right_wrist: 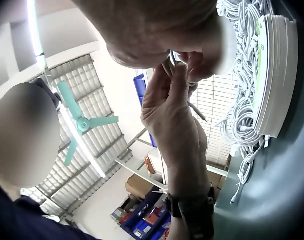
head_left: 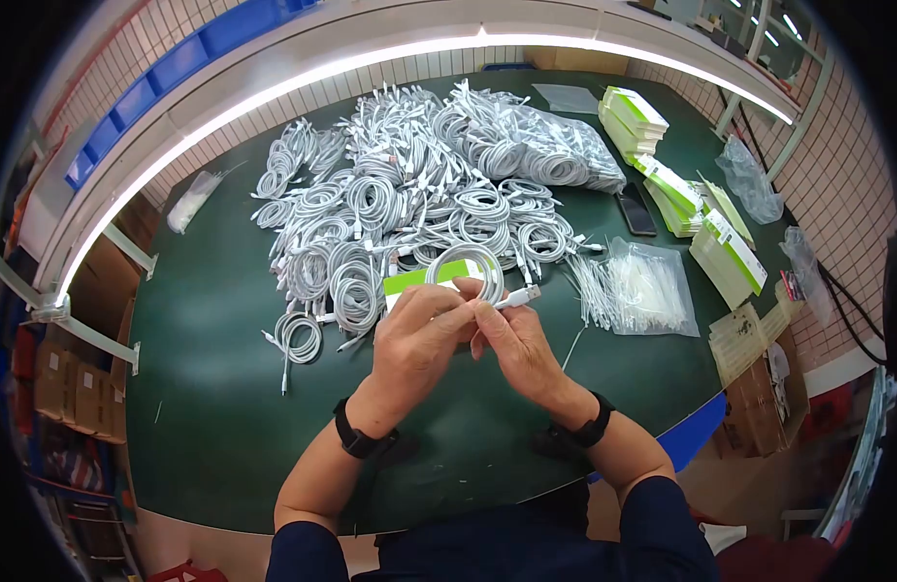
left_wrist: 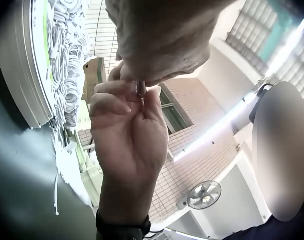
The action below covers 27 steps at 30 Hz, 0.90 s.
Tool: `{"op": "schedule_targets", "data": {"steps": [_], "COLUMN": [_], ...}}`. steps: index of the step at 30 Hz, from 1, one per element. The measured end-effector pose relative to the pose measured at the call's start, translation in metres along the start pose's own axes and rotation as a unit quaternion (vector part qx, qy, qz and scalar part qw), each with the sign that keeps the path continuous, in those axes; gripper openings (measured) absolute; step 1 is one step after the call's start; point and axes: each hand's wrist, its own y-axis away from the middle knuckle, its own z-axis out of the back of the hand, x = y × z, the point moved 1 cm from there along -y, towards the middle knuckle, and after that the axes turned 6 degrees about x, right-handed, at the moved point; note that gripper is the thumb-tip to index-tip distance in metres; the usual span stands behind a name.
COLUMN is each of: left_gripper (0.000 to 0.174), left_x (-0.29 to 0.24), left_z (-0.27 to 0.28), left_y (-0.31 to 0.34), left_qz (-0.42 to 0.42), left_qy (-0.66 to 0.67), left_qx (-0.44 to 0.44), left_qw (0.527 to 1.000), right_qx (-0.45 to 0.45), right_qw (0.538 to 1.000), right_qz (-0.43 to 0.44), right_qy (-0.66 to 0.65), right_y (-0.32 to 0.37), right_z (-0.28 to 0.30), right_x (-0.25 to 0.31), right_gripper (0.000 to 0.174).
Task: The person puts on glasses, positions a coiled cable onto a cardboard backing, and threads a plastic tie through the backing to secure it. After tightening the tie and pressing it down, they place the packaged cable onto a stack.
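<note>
Dark green bench (head_left: 215, 388) heaped with loose white cable coils (head_left: 409, 184); one white coiled USB cable (head_left: 468, 267) raised just above it, pinched by left hand (head_left: 419, 335) and right hand (head_left: 521, 344), fingers curled together; seemingly early on, most of the heap left.

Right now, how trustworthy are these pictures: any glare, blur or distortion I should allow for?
Head view: fisheye bends the table edge, the lamp strip glares white, yet the left hand and right hand gripping the cable are sharp. Left wrist view: the left hand is a close blur, the right hand clear. Right wrist view: the reverse, against a bright ceiling.
</note>
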Motion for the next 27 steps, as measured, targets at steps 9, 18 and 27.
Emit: {"op": "schedule_targets", "data": {"steps": [9,18,27], "left_gripper": [0.033,0.040,0.035], "left_x": [0.015,0.017,0.027], "left_z": [-0.010,0.009,0.027], "left_y": [0.006,0.004,0.010], "left_qz": [-0.074,-0.058,-0.020], "left_qy": [-0.058,-0.059,0.025], "left_qx": [0.107,0.167,0.253], "left_qw": [0.990,0.982,0.967], "right_qx": [-0.078,-0.034,-0.040], "right_qw": [0.973,0.951,0.974], "right_qz": [-0.079,-0.049,-0.102], "right_qy": [-0.202,-0.303,-0.198], "right_y": [-0.003,-0.006,-0.007], "right_z": [0.019,0.028,0.031], "right_x": [-0.018,-0.013,-0.017], "right_gripper": [0.038,0.044,0.037]}}
